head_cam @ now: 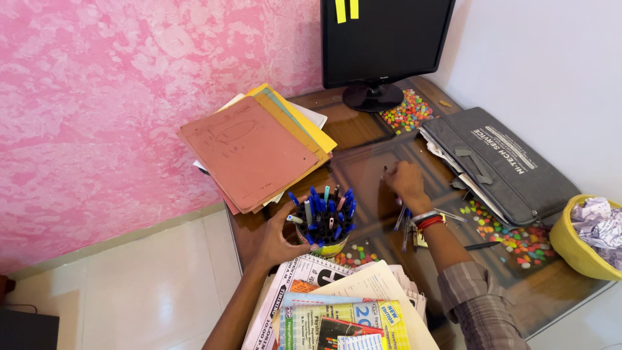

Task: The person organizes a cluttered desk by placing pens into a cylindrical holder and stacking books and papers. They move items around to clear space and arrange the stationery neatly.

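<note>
Two hands work over a glass-topped wooden surface in the single head view. The left hand is wrapped around the side of a yellow cup crammed with blue-capped pens; the fingers curl narrowly against the cup's wall at its 9 o'clock side, so the cup is held and stands upright. The right hand lies at about 2 o'clock from the cup, apart from it, palm down on the glass with the fingers bent toward a small dark thing; whether they pinch it or only touch it I cannot tell, since the fingertips are hidden. A wristwatch and red thread band sit on that wrist, and a few loose pens lie on the glass just beside the wrist, between the right forearm and the cup.

At 11 o'clock from the cup a stack of folders, red-brown on top and yellow beneath, overhangs the surface's left edge. At 6 o'clock, touching or nearly touching the cup's base, lies a pile of printed papers and magazines. A black monitor stands at 1 o'clock at the far edge, with coloured pebbles showing under the glass near its foot. A grey zip bag lies at 3 o'clock, and a yellow tub of crumpled paper sits beyond it.
</note>
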